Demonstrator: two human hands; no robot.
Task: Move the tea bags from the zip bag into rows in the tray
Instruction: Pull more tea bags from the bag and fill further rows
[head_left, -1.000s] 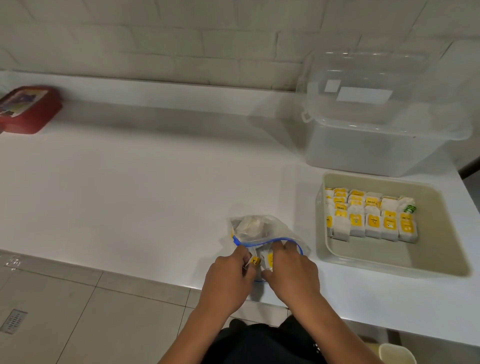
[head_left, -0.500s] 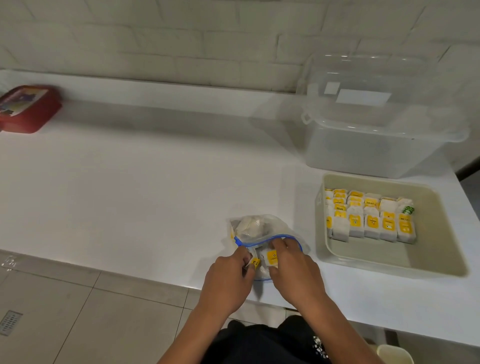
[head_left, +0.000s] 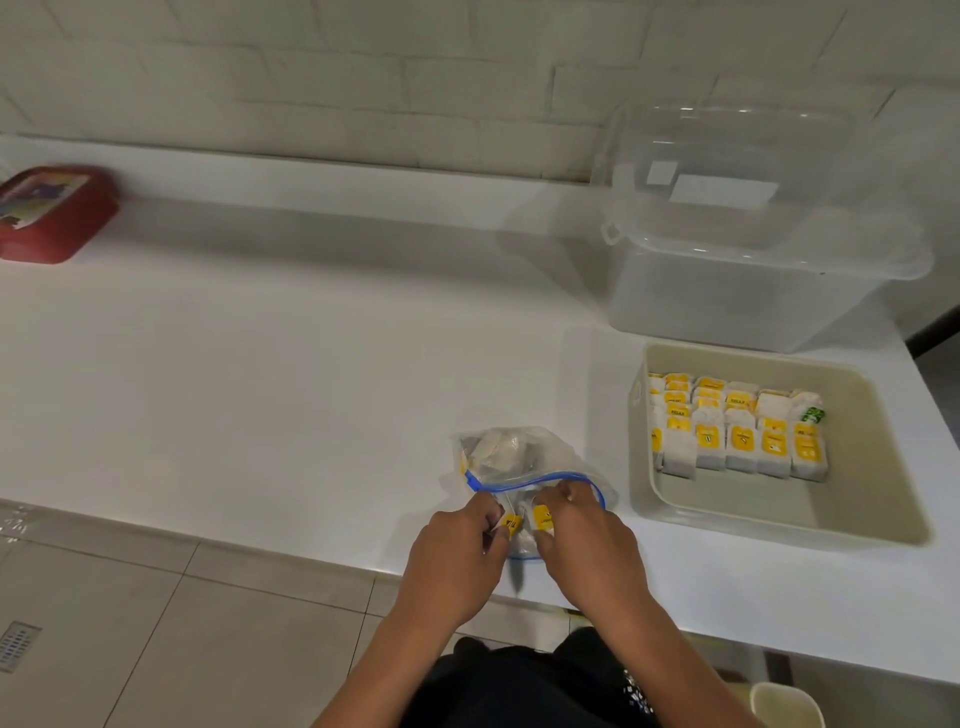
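Each grip pinches a tea bag (head_left: 543, 517) inside the zip bag (head_left: 511, 457), fingertips hidden.

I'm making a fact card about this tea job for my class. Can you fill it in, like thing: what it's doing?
left hand: pinches a tea bag with a yellow tag at the bag's mouth
right hand: fingers curled on another tea bag in the bag's mouth
zip bag: lies on the white counter, open, some tea bags inside
tray: right of the zip bag, rows of tea bags in its far part, near part bare
clear box: behind the tray
red box: far left
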